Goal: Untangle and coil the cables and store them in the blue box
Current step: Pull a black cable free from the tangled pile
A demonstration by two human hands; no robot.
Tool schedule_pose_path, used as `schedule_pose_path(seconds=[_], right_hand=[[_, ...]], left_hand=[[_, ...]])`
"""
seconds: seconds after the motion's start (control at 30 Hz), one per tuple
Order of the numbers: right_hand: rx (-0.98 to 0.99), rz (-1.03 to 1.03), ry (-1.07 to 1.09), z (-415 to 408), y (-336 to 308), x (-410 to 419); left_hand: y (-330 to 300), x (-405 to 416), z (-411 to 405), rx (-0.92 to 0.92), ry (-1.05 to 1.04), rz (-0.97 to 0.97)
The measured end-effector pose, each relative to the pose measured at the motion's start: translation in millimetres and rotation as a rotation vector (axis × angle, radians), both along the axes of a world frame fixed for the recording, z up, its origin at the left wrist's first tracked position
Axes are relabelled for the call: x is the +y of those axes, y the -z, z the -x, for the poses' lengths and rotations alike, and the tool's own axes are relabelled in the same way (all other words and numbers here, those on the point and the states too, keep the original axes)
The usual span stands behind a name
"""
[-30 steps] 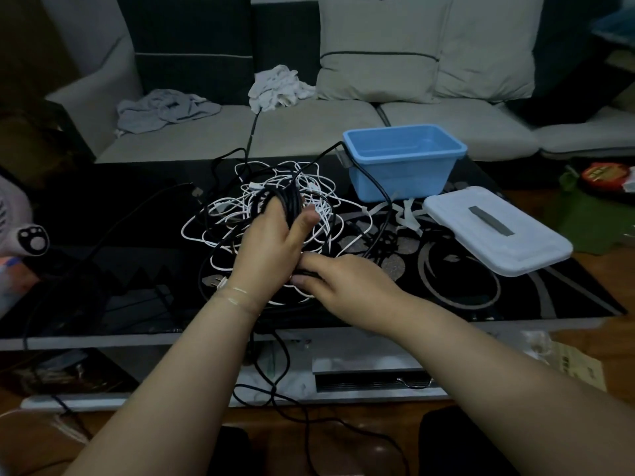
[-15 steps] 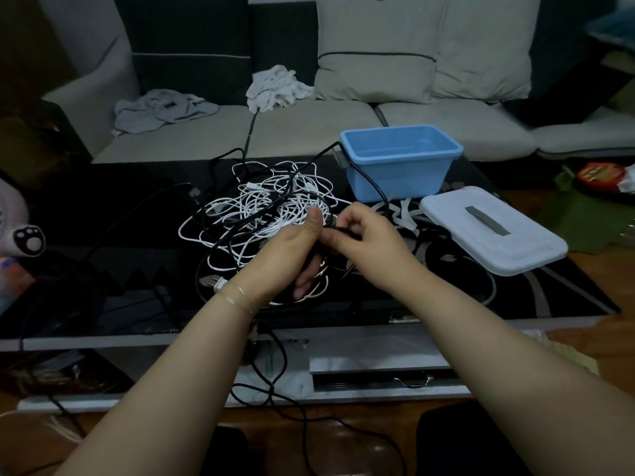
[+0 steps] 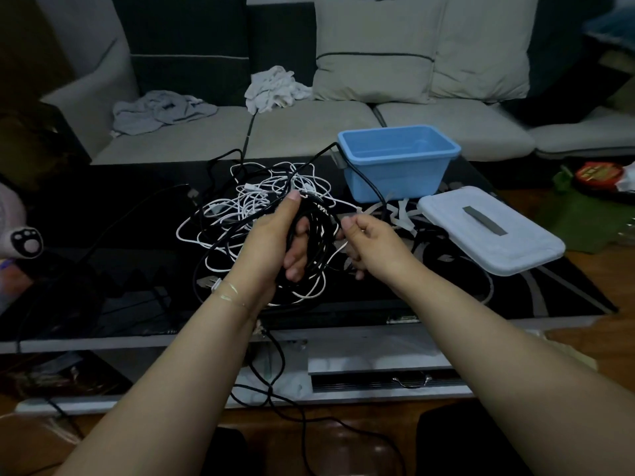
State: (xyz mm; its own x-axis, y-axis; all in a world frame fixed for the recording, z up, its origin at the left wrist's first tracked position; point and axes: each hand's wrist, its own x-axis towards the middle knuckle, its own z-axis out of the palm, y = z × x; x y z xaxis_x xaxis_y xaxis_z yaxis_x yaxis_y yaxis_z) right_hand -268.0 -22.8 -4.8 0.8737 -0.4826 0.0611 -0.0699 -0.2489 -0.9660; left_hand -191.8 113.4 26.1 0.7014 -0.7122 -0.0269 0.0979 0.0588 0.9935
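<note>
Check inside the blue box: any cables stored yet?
The blue box shows only bare blue interior; its near floor is hidden by the front wall. One black cable crosses outside.

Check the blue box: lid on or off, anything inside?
Lid off: the blue box stands open, its white lid beside it on the table. Visible interior looks empty.

The blue box (image 3: pixel 395 166) is plain light blue; just right of it lies a white lid (image 3: pixel 488 231) with a grey strip. Left of the box, white cables (image 3: pixel 254 204) tangle with black cables (image 3: pixel 316 235) on a glossy black table (image 3: pixel 103 235) bearing pale grey swirls. Behind the box, the sofa (image 3: pixel 309 132) is light grey.
</note>
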Motion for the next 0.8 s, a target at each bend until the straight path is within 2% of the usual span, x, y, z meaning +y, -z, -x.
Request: schedule_pose_path(seconds=[0.1,0.17,0.23,0.33,0.4,0.5,0.6,0.67,0.8], right_hand=[[0.067,-0.020,0.021,-2.5,7.0,4.4],[0.063,-0.112,0.020,-5.0,10.7,13.8],[0.016,-0.326,0.005,-7.7,11.4,26.8],[-0.015,-0.821,-0.089,-8.1,6.2,40.1],[-0.011,-0.904,-0.176,-6.9,5.0,42.8],[0.004,-0.806,-0.161,-7.4,5.9,46.4],[0.021,-0.462,-0.058,-8.8,9.6,43.8],[-0.024,-0.314,-0.035,-7.7,9.2,40.3],[-0.127,-0.370,-0.042,-5.0,3.0,29.6]], left_hand=[[-1.5,0.7,0.6,0.078,-0.036,0.063],[-2.0,0.4,1.0,0.139,-0.051,0.117],[-2.7,-0.4,0.6,0.183,-0.069,0.172],[-4.3,-0.6,0.2,0.211,-0.101,0.226],[-5.1,0.1,-0.4,0.219,-0.113,0.250],[-6.7,2.2,-3.2,0.221,-0.120,0.263],[-9.8,6.5,-8.3,0.218,-0.122,0.261],[-11.7,9.7,-11.2,0.178,-0.125,0.233],[-11.8,10.8,-11.7,0.168,-0.093,0.183]])
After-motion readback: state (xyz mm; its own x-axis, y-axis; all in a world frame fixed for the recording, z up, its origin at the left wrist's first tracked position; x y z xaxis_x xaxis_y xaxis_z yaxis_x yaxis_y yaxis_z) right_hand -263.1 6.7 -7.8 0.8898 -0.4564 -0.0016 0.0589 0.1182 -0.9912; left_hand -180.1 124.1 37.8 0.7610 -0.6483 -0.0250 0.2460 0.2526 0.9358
